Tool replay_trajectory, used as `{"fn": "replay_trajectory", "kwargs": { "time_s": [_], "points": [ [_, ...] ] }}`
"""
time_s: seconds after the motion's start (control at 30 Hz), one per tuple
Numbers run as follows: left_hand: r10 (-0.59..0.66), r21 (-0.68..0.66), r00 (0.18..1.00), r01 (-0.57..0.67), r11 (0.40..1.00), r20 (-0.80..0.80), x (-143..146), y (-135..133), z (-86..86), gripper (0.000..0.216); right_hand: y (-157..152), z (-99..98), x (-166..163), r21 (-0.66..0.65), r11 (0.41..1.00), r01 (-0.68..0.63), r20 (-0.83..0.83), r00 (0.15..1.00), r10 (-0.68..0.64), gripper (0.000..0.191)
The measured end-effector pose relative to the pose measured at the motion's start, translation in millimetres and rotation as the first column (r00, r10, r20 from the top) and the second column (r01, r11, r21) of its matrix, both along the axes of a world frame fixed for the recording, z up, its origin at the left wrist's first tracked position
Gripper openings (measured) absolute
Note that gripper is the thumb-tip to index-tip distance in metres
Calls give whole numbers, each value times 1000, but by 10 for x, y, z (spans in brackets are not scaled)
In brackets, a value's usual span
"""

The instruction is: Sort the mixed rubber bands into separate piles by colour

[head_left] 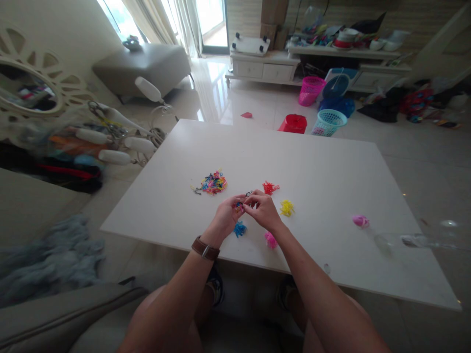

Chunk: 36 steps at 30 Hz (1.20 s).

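Note:
My left hand (228, 212), palm turned up and fingers curled, holds several small coloured elastic bands (238, 207). Over it, the thumb and fingertips of my right hand (262, 208) pinch together at what looks like a dark elastic band, partly hidden. Left of my hands lies a mixed heap of coloured bands (214, 182). Single-colour heaps surround my hands: red bands (270, 188), yellow bands (287, 208), blue bands (240, 229) and pink bands (271, 240). A few black bands (248, 194) show just beyond my right fingers.
The bands lie on a white table (312, 169). At its right are a pink object (360, 221) and a clear glass-like item (390, 241) on its side. A small clear piece (327, 268) sits near the front edge. Baskets, including a light blue basket (328, 122), stand beyond.

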<state>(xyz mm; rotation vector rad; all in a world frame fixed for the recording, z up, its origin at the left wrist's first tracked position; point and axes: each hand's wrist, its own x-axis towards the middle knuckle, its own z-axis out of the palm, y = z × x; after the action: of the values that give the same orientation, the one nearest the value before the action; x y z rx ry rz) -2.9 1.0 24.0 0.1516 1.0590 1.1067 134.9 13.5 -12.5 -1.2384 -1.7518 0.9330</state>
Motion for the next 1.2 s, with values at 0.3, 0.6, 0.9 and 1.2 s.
{"fn": "replay_trajectory", "kwargs": {
  "time_s": [0.3,0.6,0.9,1.2],
  "points": [
    [61,14,998,-61,998,15,-81,25,16,44,153,-137,116,-22,919,394,95,916,-390,10],
    [121,47,992,-122,991,31,-166,60,35,50,146,-352,66,17,950,313,472,835,-284,11],
    [130,35,989,-132,991,73,-203,37,68,39,109,-314,2,26,956,292,433,859,-274,10],
    [98,15,993,-100,995,66,-151,72,-2,26,35,20,-18,84,994,71,8,997,-72,10]
  ]
}}
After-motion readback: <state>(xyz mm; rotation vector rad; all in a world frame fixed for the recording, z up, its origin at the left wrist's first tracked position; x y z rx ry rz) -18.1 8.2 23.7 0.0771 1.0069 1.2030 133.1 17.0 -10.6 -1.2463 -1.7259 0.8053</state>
